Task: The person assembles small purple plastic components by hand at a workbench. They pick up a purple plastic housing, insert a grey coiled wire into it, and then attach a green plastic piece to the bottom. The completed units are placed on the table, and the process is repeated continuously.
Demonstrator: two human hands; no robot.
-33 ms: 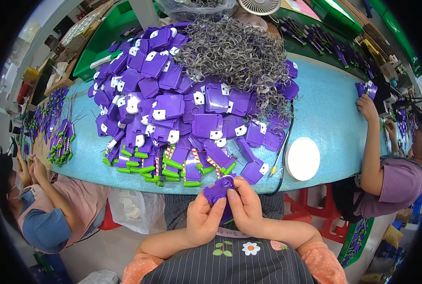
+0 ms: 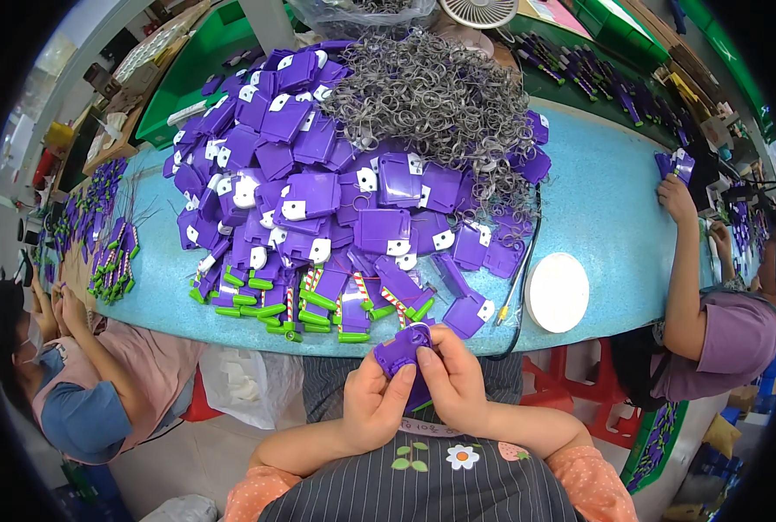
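Close to my body, just off the table's near edge, I hold a purple plastic casing point(image 2: 398, 350) between both hands. A round part sits at its upper right corner, and a bit of green shows below it. My left hand point(image 2: 376, 397) pinches the casing's left side between thumb and fingers. The thumb of my right hand point(image 2: 451, 379) presses on the casing's face near that round part. What the fingers do behind the casing is hidden. Straight ahead lies a heap of purple casings with white corners point(image 2: 310, 196). Along its near side are parts with green ends point(image 2: 317, 300).
Grey metal rings point(image 2: 431, 96) are piled on the heap's far right. A round white lid-like disc point(image 2: 557, 292) and a black cable point(image 2: 527, 270) lie on the blue table point(image 2: 618, 200). People work at left point(image 2: 101, 374) and right point(image 2: 710, 339). A white bag point(image 2: 249, 383) hangs below the edge.
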